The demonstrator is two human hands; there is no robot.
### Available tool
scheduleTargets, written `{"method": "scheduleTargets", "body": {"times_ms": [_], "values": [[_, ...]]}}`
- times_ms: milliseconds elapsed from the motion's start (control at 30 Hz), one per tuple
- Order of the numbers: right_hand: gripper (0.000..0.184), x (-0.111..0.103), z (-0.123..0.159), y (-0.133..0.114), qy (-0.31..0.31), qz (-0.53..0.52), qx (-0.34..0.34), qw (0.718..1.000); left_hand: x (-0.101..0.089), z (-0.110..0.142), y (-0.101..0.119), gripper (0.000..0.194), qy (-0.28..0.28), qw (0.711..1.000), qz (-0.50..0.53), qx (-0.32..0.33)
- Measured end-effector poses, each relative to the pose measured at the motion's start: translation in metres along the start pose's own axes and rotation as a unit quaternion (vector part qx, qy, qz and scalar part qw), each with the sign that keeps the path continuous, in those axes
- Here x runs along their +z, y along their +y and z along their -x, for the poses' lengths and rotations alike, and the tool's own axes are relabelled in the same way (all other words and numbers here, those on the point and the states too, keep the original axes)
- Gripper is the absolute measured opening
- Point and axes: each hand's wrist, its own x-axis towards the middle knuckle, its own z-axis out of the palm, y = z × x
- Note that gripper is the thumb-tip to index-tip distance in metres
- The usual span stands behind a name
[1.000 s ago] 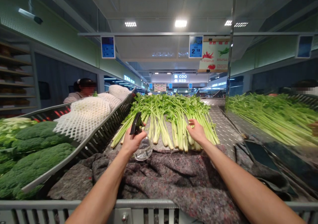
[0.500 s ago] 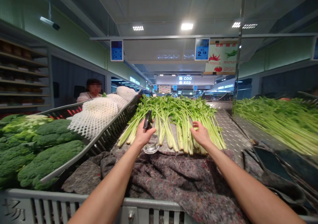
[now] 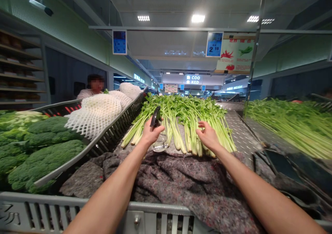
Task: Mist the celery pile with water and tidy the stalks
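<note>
The largest item on inspection is the patterned metal display shelf [image 3: 243, 133], which carries the celery [image 3: 189, 119]. The celery lies spread in a wide bed directly ahead, leaves to the far side and cut ends towards the wearer. A mottled grey cloth [image 3: 176, 182] is bunched along the near edge. To the left, a black crate [image 3: 109, 132] slopes beside the bed, with foam-netted produce [image 3: 95, 109] and broccoli [image 3: 49, 161] beyond its near wall.

Step in hand, as judged: attending to the celery, with the sprayer ready in one hand and the other at the stalks. The next move would appear to call for a steady wrist, with the nozzle facing the leaves and the free hand clear of its line.

Both forearms reach forward from the lower edge, roughly level with each other and converging over the cut ends. The left hand [image 3: 152, 132] is closed around the upper part of the clear spray bottle [image 3: 161, 144], thumb pointing inward; whether the trigger is squeezed cannot be seen. The right hand [image 3: 207, 135] is loosely curled and partly open above the right-hand stalks, thumb and forefinger apart. Nothing is visible in its grip; contact with a stalk cannot be confirmed.

Smallest item noted: the bottle's black spray head [image 3: 155, 117], rising above the left fist.
</note>
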Motion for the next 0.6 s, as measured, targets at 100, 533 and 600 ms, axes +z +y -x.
{"method": "scheduleTargets", "body": {"times_ms": [100,533,600], "values": [[0.034,0.003,0.000,0.000,0.009,0.000,-0.007,1.000,-0.001,0.000,0.011,0.027,0.022,0.999,0.029,-0.009],[0.036,0.001,-0.001,0.008,0.023,0.011,0.000,1.000,0.001,0.006,0.009,0.031,-0.035,0.999,0.011,-0.039],[0.036,0.000,-0.002,0.009,0.023,0.010,0.004,1.000,-0.001,0.005,0.008,0.029,-0.017,0.999,-0.016,-0.032]]}}
